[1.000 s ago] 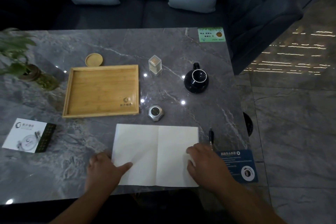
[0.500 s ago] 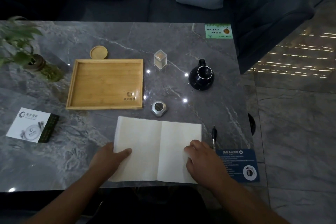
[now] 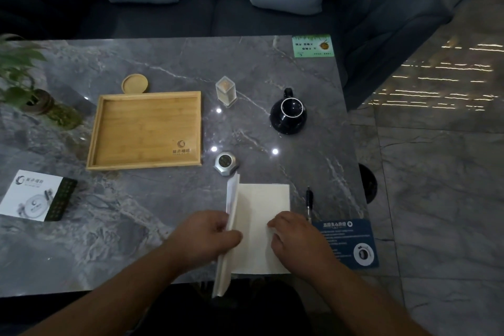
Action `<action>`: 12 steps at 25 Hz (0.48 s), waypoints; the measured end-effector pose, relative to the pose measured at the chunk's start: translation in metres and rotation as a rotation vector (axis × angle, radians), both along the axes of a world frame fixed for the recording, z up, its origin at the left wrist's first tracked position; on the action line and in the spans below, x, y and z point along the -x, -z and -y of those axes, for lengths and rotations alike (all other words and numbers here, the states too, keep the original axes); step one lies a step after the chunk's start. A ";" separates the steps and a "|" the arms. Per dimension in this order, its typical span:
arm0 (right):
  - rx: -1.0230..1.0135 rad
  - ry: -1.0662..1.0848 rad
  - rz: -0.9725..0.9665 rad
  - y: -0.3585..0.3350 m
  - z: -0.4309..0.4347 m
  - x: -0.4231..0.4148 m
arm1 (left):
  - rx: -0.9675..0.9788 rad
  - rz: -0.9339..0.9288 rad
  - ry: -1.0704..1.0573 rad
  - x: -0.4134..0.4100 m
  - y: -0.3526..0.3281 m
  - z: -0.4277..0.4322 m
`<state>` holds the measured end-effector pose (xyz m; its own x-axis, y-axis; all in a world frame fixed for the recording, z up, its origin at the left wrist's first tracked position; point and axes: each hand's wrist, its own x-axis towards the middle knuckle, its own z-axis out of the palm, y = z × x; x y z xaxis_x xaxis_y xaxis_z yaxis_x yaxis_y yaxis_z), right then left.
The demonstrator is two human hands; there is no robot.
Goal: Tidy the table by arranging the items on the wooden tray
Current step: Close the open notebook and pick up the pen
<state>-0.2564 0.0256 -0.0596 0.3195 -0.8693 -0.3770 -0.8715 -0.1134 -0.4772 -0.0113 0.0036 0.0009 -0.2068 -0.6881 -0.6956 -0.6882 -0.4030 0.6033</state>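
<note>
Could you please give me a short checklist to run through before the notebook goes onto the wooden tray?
1. Notebook fully closed: not ok; the left half stands raised, mid-fold.
2. Left hand gripping the raised half: ok; its fingers wrap the page edge.
3. Right hand steadying the flat half: ok; it presses on the page.
4. Wooden tray free to take the notebook: ok; nothing lies in it.
5. Path to the tray: cannot tell; the silver gadget sits near the tray's near right corner.
6. Pen clear of the notebook: ok; it lies apart, to the right.
</note>
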 end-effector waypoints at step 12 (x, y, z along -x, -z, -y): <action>-0.447 0.676 0.410 -0.006 -0.004 0.027 | -0.080 0.170 0.234 0.118 0.057 0.016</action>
<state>-0.2830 0.0296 -0.0532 -0.0224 -0.7203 -0.6933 -0.4370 0.6308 -0.6412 -0.1291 -0.0121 -0.0560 -0.2292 -0.5774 -0.7836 -0.8566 -0.2628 0.4441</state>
